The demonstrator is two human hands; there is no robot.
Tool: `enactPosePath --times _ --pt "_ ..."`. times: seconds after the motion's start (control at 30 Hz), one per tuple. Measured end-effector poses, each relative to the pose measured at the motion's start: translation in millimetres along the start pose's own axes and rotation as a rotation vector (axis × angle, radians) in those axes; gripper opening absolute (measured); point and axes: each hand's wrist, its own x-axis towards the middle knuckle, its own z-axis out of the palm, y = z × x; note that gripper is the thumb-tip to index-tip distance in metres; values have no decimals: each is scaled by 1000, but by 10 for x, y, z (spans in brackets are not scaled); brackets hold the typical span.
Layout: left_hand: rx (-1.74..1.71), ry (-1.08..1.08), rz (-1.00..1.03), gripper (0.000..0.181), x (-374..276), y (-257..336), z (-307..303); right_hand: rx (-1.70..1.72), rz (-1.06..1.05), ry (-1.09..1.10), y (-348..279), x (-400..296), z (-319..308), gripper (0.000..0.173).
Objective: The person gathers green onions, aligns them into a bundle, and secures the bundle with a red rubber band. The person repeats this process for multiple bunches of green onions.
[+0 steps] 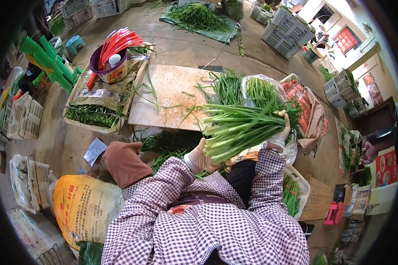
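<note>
A thick bundle of long green leafy stalks, like garlic chives (242, 127), lies across in front of me, above my lap. My gloved right hand (282, 127) grips it at its right part. At the pale cut ends on the left is my gloved left hand (200, 157), its thumb raised beside the stalks; whether it grips any is unclear. Behind the bundle, a wooden board (169, 96) carries a few loose leaves. More greens (230, 87) lie at the board's right side, beside a bunch in a clear plastic bag (260, 87).
Left of the board, a purple bucket (111, 71) with red ties stands on a crate of greens (94, 116). An orange-printed sack (83, 208) lies at my left, and a crate (301, 188) with banded bunches at my right. A heap of greens (199, 16) lies on the floor ahead.
</note>
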Motion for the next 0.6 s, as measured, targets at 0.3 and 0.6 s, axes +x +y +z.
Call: enactPosePath --times 0.3,0.6 --pt "367 218 106 44 -248 119 -23 63 4 -26 -142 172 -407 16" --pt "1230 938 -366 22 -636 434 -391 55 -35 122 -274 257 -303 17"
